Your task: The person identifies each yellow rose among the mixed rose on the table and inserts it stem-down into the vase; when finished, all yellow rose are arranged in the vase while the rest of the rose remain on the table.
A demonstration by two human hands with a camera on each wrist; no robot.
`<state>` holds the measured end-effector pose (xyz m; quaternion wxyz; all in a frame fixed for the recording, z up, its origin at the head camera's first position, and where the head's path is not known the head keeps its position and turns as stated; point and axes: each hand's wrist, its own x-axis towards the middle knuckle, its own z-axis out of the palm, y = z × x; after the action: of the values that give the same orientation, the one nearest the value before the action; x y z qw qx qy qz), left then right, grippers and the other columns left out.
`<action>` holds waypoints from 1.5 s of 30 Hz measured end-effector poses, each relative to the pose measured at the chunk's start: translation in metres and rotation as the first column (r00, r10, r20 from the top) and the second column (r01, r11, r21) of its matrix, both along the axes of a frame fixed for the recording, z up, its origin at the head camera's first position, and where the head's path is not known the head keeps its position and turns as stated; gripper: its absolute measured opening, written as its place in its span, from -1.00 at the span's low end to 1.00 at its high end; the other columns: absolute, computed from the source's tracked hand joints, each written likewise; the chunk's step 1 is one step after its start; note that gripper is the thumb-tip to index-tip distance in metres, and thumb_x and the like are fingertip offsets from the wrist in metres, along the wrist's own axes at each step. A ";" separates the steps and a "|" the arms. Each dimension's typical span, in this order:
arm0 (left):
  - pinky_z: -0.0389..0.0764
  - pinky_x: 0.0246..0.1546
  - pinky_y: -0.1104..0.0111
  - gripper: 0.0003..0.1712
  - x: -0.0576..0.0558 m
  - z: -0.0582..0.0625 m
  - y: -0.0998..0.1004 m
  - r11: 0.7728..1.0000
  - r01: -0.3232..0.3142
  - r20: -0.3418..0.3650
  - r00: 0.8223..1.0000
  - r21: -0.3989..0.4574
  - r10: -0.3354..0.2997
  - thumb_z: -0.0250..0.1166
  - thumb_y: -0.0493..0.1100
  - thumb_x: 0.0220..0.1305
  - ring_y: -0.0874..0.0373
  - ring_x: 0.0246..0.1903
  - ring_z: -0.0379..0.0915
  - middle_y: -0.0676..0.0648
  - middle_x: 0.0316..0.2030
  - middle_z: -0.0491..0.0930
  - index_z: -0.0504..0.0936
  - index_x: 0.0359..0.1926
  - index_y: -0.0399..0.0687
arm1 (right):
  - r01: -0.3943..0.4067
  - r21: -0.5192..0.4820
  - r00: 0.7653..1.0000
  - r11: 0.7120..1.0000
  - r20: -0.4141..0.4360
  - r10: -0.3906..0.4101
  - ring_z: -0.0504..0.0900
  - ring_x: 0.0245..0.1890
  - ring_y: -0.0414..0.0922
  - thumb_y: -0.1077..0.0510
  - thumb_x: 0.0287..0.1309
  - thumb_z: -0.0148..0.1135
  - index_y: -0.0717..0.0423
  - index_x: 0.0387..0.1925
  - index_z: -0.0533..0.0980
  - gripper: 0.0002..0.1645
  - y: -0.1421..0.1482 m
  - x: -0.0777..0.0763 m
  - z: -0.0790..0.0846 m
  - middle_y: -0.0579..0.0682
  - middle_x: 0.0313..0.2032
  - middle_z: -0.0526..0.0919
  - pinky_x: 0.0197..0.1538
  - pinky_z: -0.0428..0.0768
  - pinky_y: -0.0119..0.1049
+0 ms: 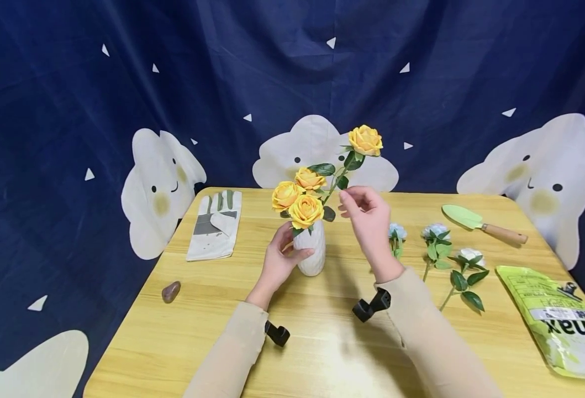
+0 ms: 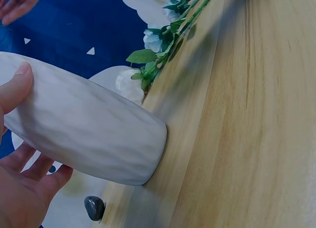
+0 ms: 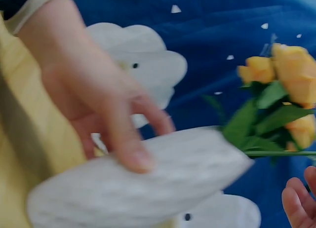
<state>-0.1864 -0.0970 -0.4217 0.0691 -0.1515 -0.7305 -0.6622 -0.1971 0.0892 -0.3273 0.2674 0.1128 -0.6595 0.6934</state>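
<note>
My left hand (image 1: 283, 258) grips a white textured vase (image 1: 313, 251), thumb on its near side and fingers round the far side. The vase stands on the wooden table. Several yellow roses are in it: a cluster of blooms (image 1: 306, 211) low over the mouth, and one taller rose (image 1: 365, 140) leaning up to the right. Beside that rose's stem (image 1: 333, 187) is my right hand (image 1: 370, 217), fingers loosely bent. In the right wrist view the right fingertips (image 3: 296, 201) show a gap from the stem, with nothing between them.
A work glove (image 1: 216, 225) and a dark stone (image 1: 170, 292) lie on the left of the table (image 1: 183, 342). To the right are pale blue and white roses (image 1: 436, 231), a green trowel (image 1: 483, 224) and a clipped green bag (image 1: 555, 320). A blue curtain (image 1: 292, 66) hangs behind.
</note>
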 end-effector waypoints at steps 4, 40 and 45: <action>0.41 0.04 0.03 -0.23 -0.002 0.000 0.000 1.000 0.003 -0.001 1.000 0.010 -0.003 0.43 -0.32 0.00 -0.09 0.08 0.36 -0.19 0.07 0.47 0.31 0.25 -0.11 | 0.014 -0.026 0.998 1.000 -0.058 -0.016 0.62 -0.53 -0.10 0.25 0.11 0.27 0.39 -0.28 0.54 -0.78 0.009 -0.012 0.011 0.12 -0.48 0.62 -0.48 0.61 -0.32; 0.37 0.07 -0.01 -0.24 -0.002 -0.003 -0.003 0.999 0.022 -0.009 1.000 0.047 -0.021 0.41 -0.35 0.01 -0.09 0.11 0.34 -0.19 0.08 0.45 0.29 0.25 -0.13 | -0.211 -0.057 0.970 0.976 0.112 0.216 0.59 -0.51 -0.15 0.43 0.09 0.16 0.40 -0.28 0.47 -0.88 -0.017 -0.016 -0.023 0.08 -0.40 0.62 -0.40 0.62 -0.19; 0.37 0.07 -0.01 -0.25 0.000 -0.004 -0.002 0.999 0.016 -0.018 1.000 0.046 -0.015 0.40 -0.34 0.03 -0.10 0.12 0.32 -0.17 0.09 0.44 0.30 0.25 -0.13 | -0.203 -0.057 0.972 0.978 0.107 0.208 0.59 -0.49 -0.15 0.42 0.09 0.17 0.40 -0.26 0.50 -0.86 -0.017 -0.014 -0.025 0.10 -0.36 0.63 -0.40 0.62 -0.20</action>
<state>-0.1867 -0.0993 -0.4256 0.0739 -0.1613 -0.7133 -0.6780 -0.2116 0.0719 -0.3524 0.1592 0.1352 -0.6424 0.7373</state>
